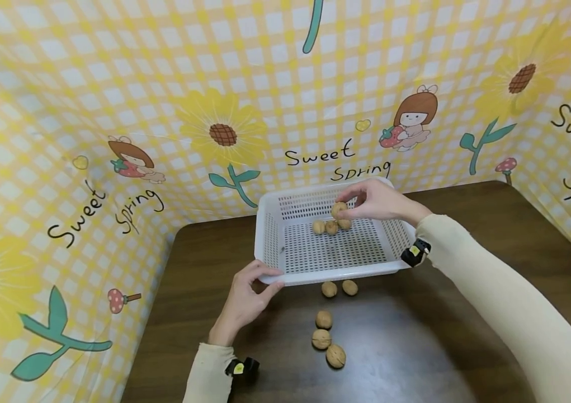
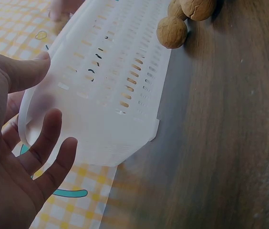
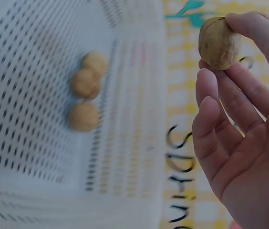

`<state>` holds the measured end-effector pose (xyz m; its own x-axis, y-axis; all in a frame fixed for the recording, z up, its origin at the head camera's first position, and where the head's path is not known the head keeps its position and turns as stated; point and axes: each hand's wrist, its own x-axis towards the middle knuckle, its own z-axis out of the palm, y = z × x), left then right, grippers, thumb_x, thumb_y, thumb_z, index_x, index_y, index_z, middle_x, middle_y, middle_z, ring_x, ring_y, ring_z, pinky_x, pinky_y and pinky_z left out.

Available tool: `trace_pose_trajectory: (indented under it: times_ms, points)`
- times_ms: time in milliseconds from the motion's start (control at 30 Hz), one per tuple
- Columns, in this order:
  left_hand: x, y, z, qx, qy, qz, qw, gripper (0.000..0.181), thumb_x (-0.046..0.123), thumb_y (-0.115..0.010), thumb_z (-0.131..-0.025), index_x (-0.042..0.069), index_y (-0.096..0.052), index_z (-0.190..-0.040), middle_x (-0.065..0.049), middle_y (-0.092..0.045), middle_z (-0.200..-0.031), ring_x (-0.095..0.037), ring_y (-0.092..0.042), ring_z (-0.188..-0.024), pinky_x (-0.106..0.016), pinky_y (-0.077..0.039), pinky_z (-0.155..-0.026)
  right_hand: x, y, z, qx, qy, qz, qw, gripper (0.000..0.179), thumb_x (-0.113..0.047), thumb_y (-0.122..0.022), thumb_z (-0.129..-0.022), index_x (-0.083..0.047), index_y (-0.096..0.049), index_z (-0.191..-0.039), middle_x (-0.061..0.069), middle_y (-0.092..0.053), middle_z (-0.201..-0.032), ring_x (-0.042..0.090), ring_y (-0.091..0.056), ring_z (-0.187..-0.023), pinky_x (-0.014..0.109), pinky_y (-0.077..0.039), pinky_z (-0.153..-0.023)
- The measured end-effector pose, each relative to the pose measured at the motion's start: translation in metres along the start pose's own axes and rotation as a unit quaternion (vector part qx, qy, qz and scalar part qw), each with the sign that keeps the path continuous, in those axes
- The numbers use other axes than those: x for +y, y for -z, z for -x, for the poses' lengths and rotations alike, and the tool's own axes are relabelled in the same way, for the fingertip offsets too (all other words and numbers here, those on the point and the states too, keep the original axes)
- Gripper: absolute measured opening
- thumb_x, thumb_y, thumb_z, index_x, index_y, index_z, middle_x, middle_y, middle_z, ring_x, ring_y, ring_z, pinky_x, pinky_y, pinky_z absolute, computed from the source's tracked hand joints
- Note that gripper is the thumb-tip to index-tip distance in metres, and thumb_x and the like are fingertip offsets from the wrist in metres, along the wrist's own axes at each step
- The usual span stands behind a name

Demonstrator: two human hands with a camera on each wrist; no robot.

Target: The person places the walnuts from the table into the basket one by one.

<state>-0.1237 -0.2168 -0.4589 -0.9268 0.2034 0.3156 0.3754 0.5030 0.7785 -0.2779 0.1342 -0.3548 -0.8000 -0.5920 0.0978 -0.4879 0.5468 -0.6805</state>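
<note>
A white plastic basket [image 1: 338,276] with slotted walls stands on the brown table. Its near left corner is gripped by my left hand [image 1: 245,296], thumb and fingers around the rim, as the left wrist view also shows [image 2: 15,119]. Over the basket my right hand [image 1: 378,201] pinches a walnut [image 3: 219,44] between thumb and fingertips. Three walnuts [image 1: 331,227] lie together on the basket floor below it. In front of the basket, several more walnuts [image 1: 321,339] rest on the table; two of them sit close to its near wall.
A yellow checked cloth [image 1: 285,95] with flowers and lettering hangs behind and at both sides of the table [image 1: 441,336]. The basket stands near the table's back edge. Each wrist wears a small black camera [image 1: 416,252].
</note>
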Motion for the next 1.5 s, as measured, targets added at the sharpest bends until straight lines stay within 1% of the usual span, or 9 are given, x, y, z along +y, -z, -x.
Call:
trace_pose_trajectory:
  times_ms: [167,233,433,667,800,1033,1267,1367,1500]
  points:
    - [-0.002,-0.001,0.002,-0.004,0.006,-0.006,1.0,0.016,0.017,-0.083,-0.094,0.023,-0.082,-0.109,0.007,-0.07,-0.102,-0.012,-0.063,-0.091,-0.051,-0.056,-0.082,0.023,-0.01,-0.013,-0.02,-0.033,-0.01,0.9992,0.043,-0.034,-0.083,-0.092,-0.012,-0.076,-0.129,0.012,-0.074,-0.133,0.029,-0.071,-0.116,0.046,-0.058,-0.096]
    - [-0.002,-0.001,0.002,-0.005,0.007,-0.007,0.9999,0.016,0.017,-0.083,-0.094,0.023,-0.082,-0.109,0.007,-0.07,-0.102,-0.012,-0.063,-0.092,-0.051,-0.056,-0.083,0.031,-0.014,-0.017,-0.024,-0.049,-0.006,0.9985,0.043,-0.035,-0.083,-0.093,-0.013,-0.076,-0.129,0.012,-0.074,-0.134,0.028,-0.07,-0.118,0.045,-0.059,-0.095]
    - [-0.003,-0.001,0.005,0.0,0.003,-0.007,1.0,0.017,0.015,-0.084,-0.093,0.022,-0.082,-0.108,0.006,-0.071,-0.102,-0.01,-0.063,-0.092,-0.051,-0.056,-0.083,0.046,-0.022,-0.024,-0.05,-0.105,-0.007,0.9932,0.044,-0.037,-0.084,-0.091,-0.013,-0.076,-0.127,0.013,-0.073,-0.131,0.023,-0.067,-0.098,0.046,-0.06,-0.076]
    - [-0.004,-0.002,0.005,-0.003,0.007,-0.009,0.9999,0.017,0.015,-0.084,-0.093,0.022,-0.082,-0.108,0.007,-0.071,-0.102,-0.009,-0.063,-0.092,-0.051,-0.056,-0.083,0.064,-0.032,-0.025,-0.107,-0.147,-0.003,0.9833,0.045,-0.035,-0.085,-0.091,-0.007,-0.075,-0.125,0.012,-0.077,-0.12,0.021,-0.064,-0.085,0.038,-0.057,-0.068]
    - [-0.003,-0.001,0.005,-0.005,0.01,-0.01,0.9999,0.016,0.015,-0.084,-0.093,0.022,-0.083,-0.107,0.007,-0.071,-0.103,-0.01,-0.063,-0.094,-0.049,-0.057,-0.083,0.07,-0.036,-0.025,-0.122,-0.157,-0.007,0.9799,0.048,-0.036,-0.086,-0.09,-0.006,-0.075,-0.126,0.014,-0.075,-0.124,0.021,-0.063,-0.081,0.037,-0.056,-0.065]
    - [-0.001,0.001,0.004,-0.005,0.01,-0.01,0.9999,0.016,0.015,-0.083,-0.093,0.022,-0.082,-0.108,0.007,-0.07,-0.102,-0.01,-0.063,-0.092,-0.048,-0.057,-0.083,0.071,-0.041,-0.031,-0.124,-0.163,0.011,0.9788,0.046,-0.028,-0.085,-0.091,-0.008,-0.073,-0.131,0.021,-0.068,-0.142,0.019,-0.066,-0.089,0.04,-0.058,-0.068]
    - [0.0,0.002,0.002,-0.009,0.012,-0.007,0.9999,0.016,0.015,-0.083,-0.093,0.021,-0.082,-0.108,0.006,-0.07,-0.102,-0.01,-0.062,-0.092,-0.05,-0.056,-0.083,0.068,-0.047,-0.036,-0.138,-0.152,0.022,0.9784,0.043,-0.019,-0.083,-0.093,-0.005,-0.071,-0.132,0.024,-0.065,-0.145,0.024,-0.068,-0.093,0.035,-0.058,-0.067]
    - [0.001,0.002,0.002,-0.009,0.014,-0.006,0.9998,0.016,0.015,-0.083,-0.093,0.022,-0.082,-0.108,0.007,-0.07,-0.103,-0.011,-0.062,-0.093,-0.051,-0.056,-0.084,0.067,-0.048,-0.038,-0.138,-0.147,0.03,0.979,0.045,-0.02,-0.083,-0.093,-0.005,-0.07,-0.134,0.024,-0.064,-0.147,0.026,-0.068,-0.103,0.033,-0.057,-0.069]
    - [0.001,0.003,0.001,-0.007,0.011,-0.004,0.9999,0.016,0.015,-0.084,-0.093,0.022,-0.083,-0.108,0.007,-0.07,-0.103,-0.01,-0.063,-0.095,-0.051,-0.056,-0.085,0.066,-0.048,-0.04,-0.135,-0.154,0.023,0.9786,0.047,-0.019,-0.083,-0.092,-0.006,-0.069,-0.135,0.022,-0.064,-0.147,0.028,-0.067,-0.112,0.035,-0.058,-0.072]
